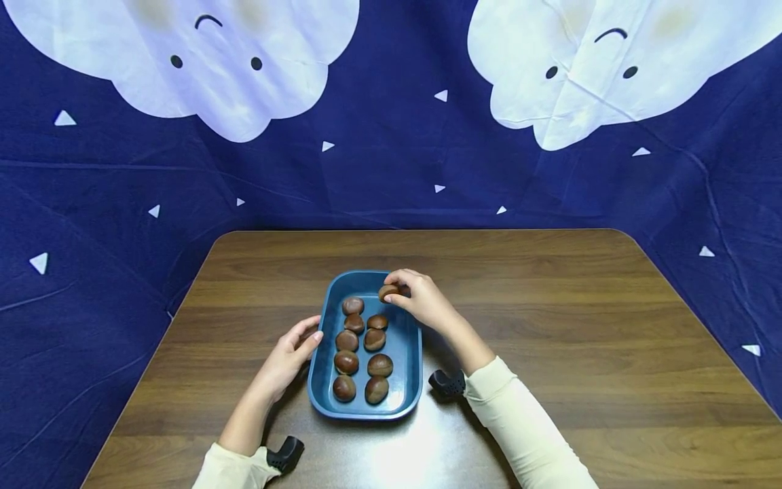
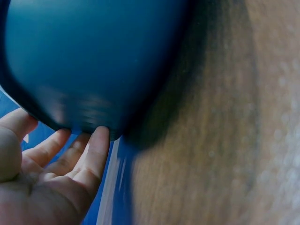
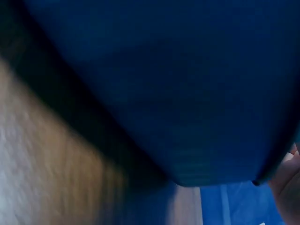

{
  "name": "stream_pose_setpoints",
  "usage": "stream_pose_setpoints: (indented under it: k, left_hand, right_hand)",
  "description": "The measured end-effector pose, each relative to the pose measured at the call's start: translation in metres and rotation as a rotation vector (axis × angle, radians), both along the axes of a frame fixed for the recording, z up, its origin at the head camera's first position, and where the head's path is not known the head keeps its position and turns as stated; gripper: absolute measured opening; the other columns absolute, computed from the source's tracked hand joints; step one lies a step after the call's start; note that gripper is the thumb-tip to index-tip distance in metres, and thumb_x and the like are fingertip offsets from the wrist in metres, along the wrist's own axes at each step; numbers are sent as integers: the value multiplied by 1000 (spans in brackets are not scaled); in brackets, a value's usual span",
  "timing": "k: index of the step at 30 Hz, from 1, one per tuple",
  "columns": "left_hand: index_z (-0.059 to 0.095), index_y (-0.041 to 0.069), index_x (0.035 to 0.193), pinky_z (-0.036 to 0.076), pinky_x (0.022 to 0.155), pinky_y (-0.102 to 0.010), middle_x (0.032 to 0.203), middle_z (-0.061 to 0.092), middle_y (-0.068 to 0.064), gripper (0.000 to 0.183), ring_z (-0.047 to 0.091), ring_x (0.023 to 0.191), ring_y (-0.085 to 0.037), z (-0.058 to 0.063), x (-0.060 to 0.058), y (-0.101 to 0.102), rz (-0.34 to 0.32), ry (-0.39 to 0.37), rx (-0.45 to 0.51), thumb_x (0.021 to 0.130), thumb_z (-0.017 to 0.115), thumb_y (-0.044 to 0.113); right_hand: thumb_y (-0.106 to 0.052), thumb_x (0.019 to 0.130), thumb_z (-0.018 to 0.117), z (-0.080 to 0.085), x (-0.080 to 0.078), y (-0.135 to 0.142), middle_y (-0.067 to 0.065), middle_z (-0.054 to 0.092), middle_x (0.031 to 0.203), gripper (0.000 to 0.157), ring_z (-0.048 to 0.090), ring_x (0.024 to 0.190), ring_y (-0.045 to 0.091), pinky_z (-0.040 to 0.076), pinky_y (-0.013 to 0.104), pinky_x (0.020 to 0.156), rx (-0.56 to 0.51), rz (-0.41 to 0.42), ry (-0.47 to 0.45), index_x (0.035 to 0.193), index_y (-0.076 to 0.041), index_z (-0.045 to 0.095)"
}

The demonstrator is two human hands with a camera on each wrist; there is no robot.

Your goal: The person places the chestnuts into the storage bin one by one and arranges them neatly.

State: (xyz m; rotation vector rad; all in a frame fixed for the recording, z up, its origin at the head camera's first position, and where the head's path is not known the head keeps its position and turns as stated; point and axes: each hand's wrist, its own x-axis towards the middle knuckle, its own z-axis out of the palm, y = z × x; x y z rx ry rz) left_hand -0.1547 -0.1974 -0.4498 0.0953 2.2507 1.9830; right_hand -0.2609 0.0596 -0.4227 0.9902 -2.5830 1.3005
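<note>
A blue rectangular tray (image 1: 365, 411) stands on the table with several brown chestnuts (image 1: 346, 363) in two rough columns. My right hand (image 1: 421, 299) is over the tray's far right corner and pinches a chestnut (image 1: 387, 292) between thumb and fingers; its fingers partly hide it. At the left rim, my left hand (image 1: 290, 353) holds the tray, thumb at the rim and fingertips against the outer wall. The left wrist view shows those fingers (image 2: 96, 150) touching the wall. In the right wrist view the tray's dark side fills most of the picture, and little of the right hand (image 3: 287, 185) shows.
The wooden table (image 1: 550, 326) extends on both sides of the tray. Behind it hangs a dark blue cloth (image 1: 391, 170) with white clouds and small triangles. A black wrist device (image 1: 448, 384) is at the right cuff, another (image 1: 286, 455) at the left.
</note>
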Motion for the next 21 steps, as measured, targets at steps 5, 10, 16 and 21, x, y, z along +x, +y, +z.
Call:
stream_pose_setpoints:
  k: [5,10,16,21]
  left_hand:
    - [38,-4,131,45,82,-34,123,47,-26,44,48,108,-32,-1,-1,0,-3,17,-3,94,49,17]
    - [40,-6,128,47,76,-30,118,50,-26,46,53,102,-26,-4,0,-1,-13,101,1,93,50,22]
    - [40,-6,128,47,76,-29,119,50,-26,46,52,102,-27,-4,0,-1,-11,88,6,93,50,22]
    - [38,-5,130,46,80,-31,121,47,-28,43,49,106,-32,-1,0,-1,-7,30,3,94,48,16]
  right_hand:
    - [-16,82,67,-3,2,-9,-3,60,87,15,57,80,9,47,24,69,119,2,0,94,-10,62]
    - [-17,83,66,-4,5,-12,-5,61,87,11,57,78,7,46,21,68,178,1,18,92,-12,62]
    - [-13,83,65,-6,5,-13,-5,61,83,3,56,76,6,45,20,67,142,-1,50,83,-11,62]
    - [-10,82,65,-7,3,-14,-5,61,82,3,56,75,6,45,21,67,109,7,55,82,-10,63]
